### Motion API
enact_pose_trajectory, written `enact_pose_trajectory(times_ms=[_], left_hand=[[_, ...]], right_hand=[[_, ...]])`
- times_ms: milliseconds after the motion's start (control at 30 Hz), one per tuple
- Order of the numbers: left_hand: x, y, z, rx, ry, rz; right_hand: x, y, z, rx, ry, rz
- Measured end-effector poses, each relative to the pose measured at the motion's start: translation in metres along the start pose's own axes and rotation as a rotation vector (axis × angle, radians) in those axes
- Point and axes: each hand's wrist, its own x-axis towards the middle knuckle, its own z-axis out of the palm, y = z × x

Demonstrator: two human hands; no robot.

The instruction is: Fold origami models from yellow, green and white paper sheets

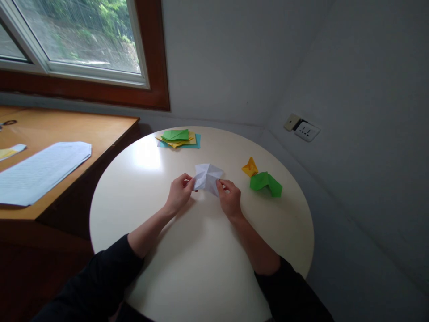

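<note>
A creased white sheet of origami paper (208, 174) is held over the round table, its fold lines meeting near the middle. My left hand (181, 192) pinches its left corner between thumb and fingers. On the other side, my right hand (229, 197) grips the lower right corner the same way. Right of my right hand lie a folded green paper piece (266, 183), bent in the middle, and a small folded yellow paper piece (250, 167) touching or nearly touching it.
A pile of coloured paper (177, 137), green on top, lies at the far side of the white round table (201, 277). On the wooden desk (67, 123) at left are printed sheets (43, 172) and partly visible scissors (9, 122). A wall socket (306, 131) is at right.
</note>
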Motion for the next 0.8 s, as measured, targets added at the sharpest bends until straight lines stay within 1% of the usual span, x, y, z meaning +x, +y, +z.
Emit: enact_pose_trajectory(times_ms=[233,400,500,567,667,800], left_hand=[[0.0011,0.0042,-0.0021,0.002,0.04,0.001],[0.0027,0.0022,-0.0023,-0.004,0.037,0.021],[0.0024,0.002,-0.0029,-0.019,0.043,0.041],[0.0016,0.003,-0.0037,0.016,0.053,0.06],[0.0005,0.0051,-0.005,0.099,0.081,0.107],[0.0008,0.0069,-0.0057,0.095,0.103,0.16]], right_hand=[[0.0013,-0.0003,-0.0021,-0.061,0.011,-0.038],[0.0014,0.0015,-0.0015,-0.052,0.007,-0.027],[0.0014,0.0028,-0.001,-0.047,-0.006,-0.001],[0.0017,0.0026,-0.0013,-0.037,-0.006,0.024],[0.0033,-0.0001,-0.0031,-0.011,0.018,0.074],[0.0069,-0.0046,-0.0054,0.103,0.07,0.164]])
